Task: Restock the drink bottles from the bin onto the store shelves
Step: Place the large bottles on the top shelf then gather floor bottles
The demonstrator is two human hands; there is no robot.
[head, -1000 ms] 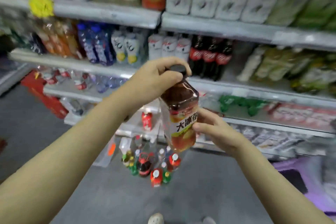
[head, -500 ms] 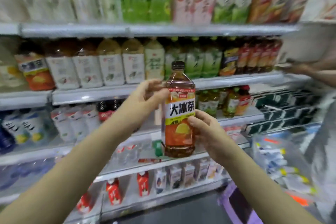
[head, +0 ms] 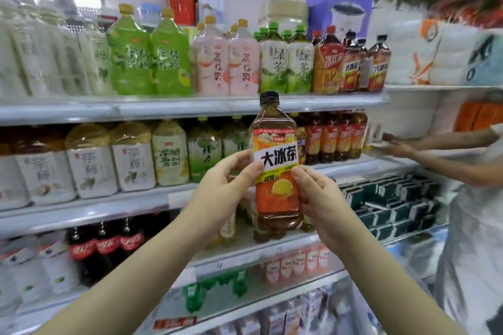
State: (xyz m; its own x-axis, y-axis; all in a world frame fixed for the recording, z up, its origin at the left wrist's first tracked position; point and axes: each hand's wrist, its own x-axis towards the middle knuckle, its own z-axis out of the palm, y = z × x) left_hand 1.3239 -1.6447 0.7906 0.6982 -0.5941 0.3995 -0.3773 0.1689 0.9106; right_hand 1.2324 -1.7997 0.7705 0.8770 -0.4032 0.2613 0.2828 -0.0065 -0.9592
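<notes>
My left hand [head: 223, 187] curls round the bottle [head: 276, 196] at its 9 o'clock, thumb on the label. My right hand [head: 322, 198] grips it at 3 o'clock. Bottle upright before the shelves [head: 177, 109], black cap at 12. Label reads 大冰茶.

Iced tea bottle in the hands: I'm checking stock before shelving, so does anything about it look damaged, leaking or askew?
Nothing stands out. The iced tea bottle is upright, its cap on and its label smooth, held between the left hand and the right hand. No drips show.
</notes>
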